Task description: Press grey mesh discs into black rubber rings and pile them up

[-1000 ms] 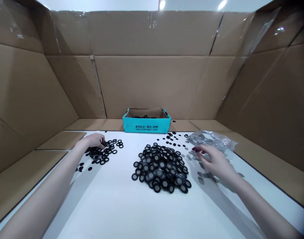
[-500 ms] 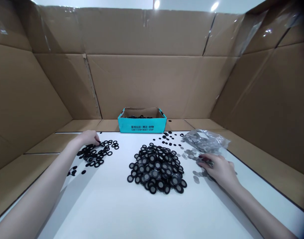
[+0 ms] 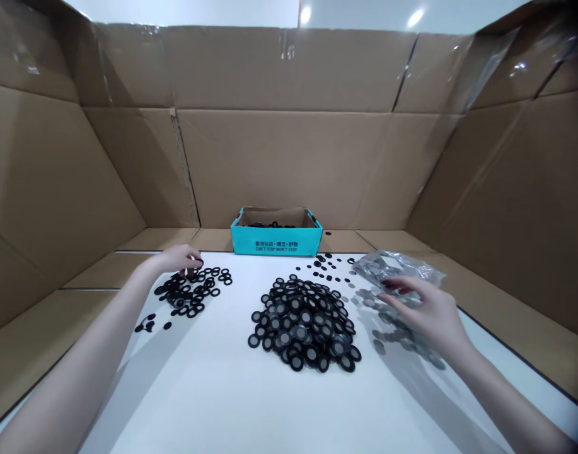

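Note:
My left hand is at the far left of the table, its thumb and fingertips pinched on a black ring. Below it lies a loose pile of black rings. On the right, my right hand hovers over scattered grey discs; thumb and index finger are apart, with nothing visible between them. A clear plastic bag of grey discs lies just behind that hand. Between both hands rises a heap of black rings with grey centres.
A turquoise cardboard box with black pieces inside stands at the back. Small black discs lie in front of it, and several more at the left. Tall cardboard walls enclose the white table.
My left hand has lifted slightly from the ring pile with a black ring in its fingers. My right hand has risen off the grey discs, uncovering more of them. The view has shifted slightly.

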Motion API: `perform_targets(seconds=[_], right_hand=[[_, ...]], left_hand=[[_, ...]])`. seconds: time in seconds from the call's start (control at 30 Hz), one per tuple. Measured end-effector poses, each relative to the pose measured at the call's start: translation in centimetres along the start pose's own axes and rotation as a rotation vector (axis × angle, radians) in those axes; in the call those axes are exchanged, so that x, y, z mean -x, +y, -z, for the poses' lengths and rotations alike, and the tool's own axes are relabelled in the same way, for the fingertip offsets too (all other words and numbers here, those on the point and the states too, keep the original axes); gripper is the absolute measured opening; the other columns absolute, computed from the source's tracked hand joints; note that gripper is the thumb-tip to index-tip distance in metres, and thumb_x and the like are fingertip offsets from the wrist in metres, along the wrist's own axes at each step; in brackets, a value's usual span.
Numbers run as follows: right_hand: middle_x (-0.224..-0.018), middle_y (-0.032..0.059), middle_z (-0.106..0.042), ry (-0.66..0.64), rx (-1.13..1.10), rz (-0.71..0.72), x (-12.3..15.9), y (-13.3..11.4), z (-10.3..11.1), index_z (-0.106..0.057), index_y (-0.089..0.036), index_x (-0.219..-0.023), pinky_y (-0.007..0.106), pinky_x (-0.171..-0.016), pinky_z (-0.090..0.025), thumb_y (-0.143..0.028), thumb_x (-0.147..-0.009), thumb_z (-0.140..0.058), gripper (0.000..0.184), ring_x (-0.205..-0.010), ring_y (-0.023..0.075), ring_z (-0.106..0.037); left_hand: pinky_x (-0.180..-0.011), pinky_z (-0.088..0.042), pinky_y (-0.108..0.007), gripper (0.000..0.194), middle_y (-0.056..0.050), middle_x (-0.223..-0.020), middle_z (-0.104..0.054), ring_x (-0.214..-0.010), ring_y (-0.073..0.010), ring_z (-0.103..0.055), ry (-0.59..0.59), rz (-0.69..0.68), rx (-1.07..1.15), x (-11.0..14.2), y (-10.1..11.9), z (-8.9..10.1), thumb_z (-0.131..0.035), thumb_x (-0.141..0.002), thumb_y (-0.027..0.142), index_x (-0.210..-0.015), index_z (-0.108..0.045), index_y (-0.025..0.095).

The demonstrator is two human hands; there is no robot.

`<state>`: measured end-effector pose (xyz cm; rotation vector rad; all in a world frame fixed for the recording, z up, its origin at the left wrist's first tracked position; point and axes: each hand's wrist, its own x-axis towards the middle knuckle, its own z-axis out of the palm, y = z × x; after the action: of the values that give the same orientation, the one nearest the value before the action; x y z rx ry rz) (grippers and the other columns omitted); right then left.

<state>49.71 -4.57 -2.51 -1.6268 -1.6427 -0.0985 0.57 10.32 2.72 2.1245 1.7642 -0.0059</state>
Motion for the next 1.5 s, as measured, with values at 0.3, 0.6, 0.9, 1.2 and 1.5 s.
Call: perform_targets(seconds=[0.3,0.6,0.9,1.2,1.5], right_hand=[[-0.087,0.0071,-0.074,-0.100,-0.229,0.108,-2.1,-7.0,-2.5,-0.069,-0.021,-0.084,0.037,-0.070,-0.051,-0.041,-0.076,-0.065,0.023,-0.072,0.0220,-0.065],[-0.087,0.0031,-0.073,-0.125,-0.501,0.350,-1.2,-13.3,-4.8,-0.066,-0.022,-0.099,0.033,-0.071,-0.052,-0.026,-0.078,-0.070,0.022,-0.076,0.0183,-0.066],[-0.084,0.0009,-0.073,0.054,-0.484,0.590,0.5,-14.0,-5.3,-0.059,-0.027,-0.113,0.037,-0.076,-0.050,-0.014,-0.079,-0.071,0.038,-0.082,0.0214,-0.063],[-0.081,0.0016,-0.074,0.132,-0.417,0.619,1.0,-13.1,-5.1,-0.062,-0.026,-0.108,0.039,-0.072,-0.052,-0.013,-0.081,-0.068,0.031,-0.078,0.0214,-0.064],[-0.082,0.0022,-0.071,0.056,-0.516,0.415,0.1,-12.6,-4.1,-0.065,-0.025,-0.099,0.031,-0.066,-0.055,-0.016,-0.083,-0.064,0.019,-0.070,0.0176,-0.067]], left_hand=[[-0.056,-0.034,-0.025,0.032,-0.002,-0.052,-0.059,-0.061,-0.0205,-0.056,0.075,-0.018,0.067,-0.3,-0.8,-0.8,-0.062,-0.056,0.049,-0.050,-0.063,0.018],[-0.071,-0.048,-0.026,0.039,-0.005,-0.084,-0.072,-0.079,-0.0189,-0.064,-0.012,-0.332,0.417,2.8,6.7,-0.8,-0.067,-0.070,0.049,-0.091,-0.072,0.016],[-0.059,-0.052,-0.024,0.027,-0.003,-0.064,-0.068,-0.057,-0.0129,-0.064,-0.294,-0.491,0.959,6.0,14.9,-5.3,-0.079,-0.068,0.035,-0.074,-0.068,0.011],[-0.052,-0.050,-0.020,0.028,-0.002,-0.058,-0.068,-0.051,-0.0115,-0.063,-0.268,-0.380,1.051,6.6,16.1,-6.0,-0.084,-0.062,0.032,-0.069,-0.068,0.010],[-0.055,-0.050,-0.021,0.027,-0.002,-0.060,-0.068,-0.054,-0.0111,-0.063,-0.257,-0.406,1.057,6.2,16.3,-6.0,-0.082,-0.064,0.032,-0.069,-0.066,0.011]])
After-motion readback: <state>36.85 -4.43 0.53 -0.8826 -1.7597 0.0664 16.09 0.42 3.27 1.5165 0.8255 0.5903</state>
